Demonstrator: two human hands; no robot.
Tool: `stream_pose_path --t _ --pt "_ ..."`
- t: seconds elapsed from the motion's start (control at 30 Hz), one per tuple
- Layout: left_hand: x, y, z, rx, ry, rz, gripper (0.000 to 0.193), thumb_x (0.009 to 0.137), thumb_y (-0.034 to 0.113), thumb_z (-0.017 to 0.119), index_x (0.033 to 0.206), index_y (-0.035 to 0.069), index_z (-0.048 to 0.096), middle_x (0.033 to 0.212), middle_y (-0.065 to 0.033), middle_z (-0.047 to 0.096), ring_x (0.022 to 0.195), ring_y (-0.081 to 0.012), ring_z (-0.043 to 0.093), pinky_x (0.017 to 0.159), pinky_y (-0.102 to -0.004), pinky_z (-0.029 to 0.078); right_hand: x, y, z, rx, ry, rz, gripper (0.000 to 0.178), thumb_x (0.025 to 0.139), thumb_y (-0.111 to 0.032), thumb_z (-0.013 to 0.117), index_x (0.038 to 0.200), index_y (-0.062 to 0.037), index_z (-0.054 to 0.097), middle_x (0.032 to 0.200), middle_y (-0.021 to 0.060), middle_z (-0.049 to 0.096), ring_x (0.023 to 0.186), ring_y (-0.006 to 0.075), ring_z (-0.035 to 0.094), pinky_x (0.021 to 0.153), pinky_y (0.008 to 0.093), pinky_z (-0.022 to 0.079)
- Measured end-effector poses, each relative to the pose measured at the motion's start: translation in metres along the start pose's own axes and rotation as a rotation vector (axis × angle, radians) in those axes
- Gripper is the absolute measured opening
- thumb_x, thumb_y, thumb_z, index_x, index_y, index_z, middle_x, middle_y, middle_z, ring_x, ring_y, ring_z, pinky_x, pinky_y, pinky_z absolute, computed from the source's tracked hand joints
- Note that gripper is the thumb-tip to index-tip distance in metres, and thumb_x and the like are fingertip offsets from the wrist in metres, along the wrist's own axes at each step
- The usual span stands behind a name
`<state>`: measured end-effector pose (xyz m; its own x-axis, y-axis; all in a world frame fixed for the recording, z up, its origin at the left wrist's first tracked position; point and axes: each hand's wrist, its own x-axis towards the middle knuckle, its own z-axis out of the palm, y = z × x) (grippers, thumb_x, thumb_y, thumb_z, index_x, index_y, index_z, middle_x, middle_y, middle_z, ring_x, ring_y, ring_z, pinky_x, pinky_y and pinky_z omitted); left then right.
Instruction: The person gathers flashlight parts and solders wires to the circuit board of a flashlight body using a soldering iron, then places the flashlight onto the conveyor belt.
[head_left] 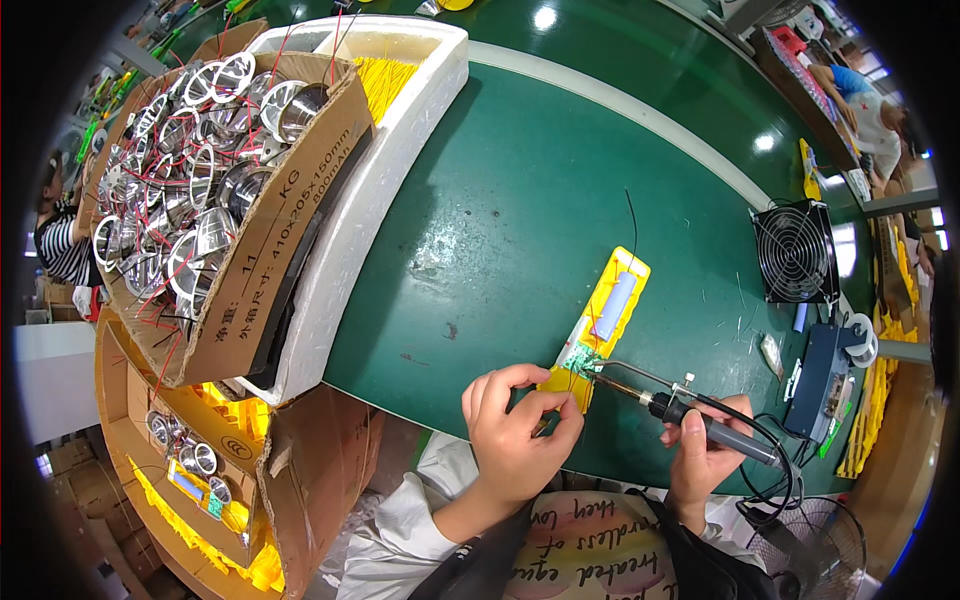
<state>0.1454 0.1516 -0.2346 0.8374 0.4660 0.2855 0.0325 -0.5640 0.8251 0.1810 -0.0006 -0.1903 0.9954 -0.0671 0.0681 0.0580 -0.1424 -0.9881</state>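
Note:
A yellow plastic housing [628, 268] lies on the green bench in front of me, with a pale violet cylindrical battery [614, 306] and a small green circuit board [580, 357] in it. My right hand [700, 455] grips a soldering iron [705, 424] by its dark handle. The iron's tip meets the circuit board area, and a thin metal tube runs along beside it. At the housing's near end, my left hand [520, 425] is closed in a pinch on a thin dark wire, whose end is partly hidden by the fingers. Another dark wire rises from the housing's far end.
At left, a cardboard box [290, 230] full of shiny reflector cups with red wires sits on a white foam tray [425, 130]. Below it stands another carton [320, 480] with yellow parts. A black fan [795, 250], a blue-grey soldering unit [815, 385] and a solder spool [860, 340] stand at right.

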Motion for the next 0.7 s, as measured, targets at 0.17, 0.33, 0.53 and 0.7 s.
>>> stream_pose_path --t 0.17,0.33,0.53,0.7 --pt "-0.0002 -0.0002 0.0007 -0.002 -0.005 0.006 0.013 0.053 0.0 0.066 0.063 0.005 0.059 0.081 -0.006 0.052 0.072 -0.0201 0.049 0.065 -0.0296 0.038 -0.0008 0.0016 -0.0003 0.004 -0.003 -0.005 0.022 0.074 -0.006 0.059 0.077 -0.0011 0.037 0.061 0.0094 0.051 0.048 0.0107 0.051 0.046 0.0194 0.043" --pt "0.0005 -0.0003 0.001 -0.003 -0.008 0.007 0.012 0.053 0.0 0.066 0.062 0.005 0.059 0.081 -0.0056 0.051 0.072 -0.0199 0.049 0.065 -0.0295 0.038 -0.0003 -0.0008 0.0001 0.002 0.006 0.002 0.022 0.073 -0.006 0.059 0.077 -0.0009 0.038 0.062 0.0098 0.052 0.048 0.0106 0.051 0.046 0.0192 0.043" --pt "-0.0009 -0.002 0.0017 -0.004 0.001 0.009 0.013 0.053 0.0 0.066 0.062 0.005 0.059 0.08 -0.0055 0.052 0.072 -0.0197 0.049 0.065 -0.0294 0.038 -0.001 0.0017 -0.0005 0.011 0.005 -0.01 0.022 0.073 -0.006 0.059 0.078 -0.0005 0.039 0.062 0.0099 0.052 0.048 0.0106 0.052 0.046 0.0192 0.043" --pt "-0.0005 -0.0013 0.0015 -0.007 0.001 0.008 0.013 0.052 0.0 0.066 0.062 0.005 0.059 0.08 -0.0055 0.052 0.071 -0.0197 0.049 0.065 -0.0296 0.038 -0.0009 -0.0002 -0.0004 0.006 -0.001 0.002 0.021 0.073 -0.006 0.059 0.078 -0.0002 0.039 0.062 0.0099 0.052 0.049 0.0107 0.052 0.046 0.0193 0.044"
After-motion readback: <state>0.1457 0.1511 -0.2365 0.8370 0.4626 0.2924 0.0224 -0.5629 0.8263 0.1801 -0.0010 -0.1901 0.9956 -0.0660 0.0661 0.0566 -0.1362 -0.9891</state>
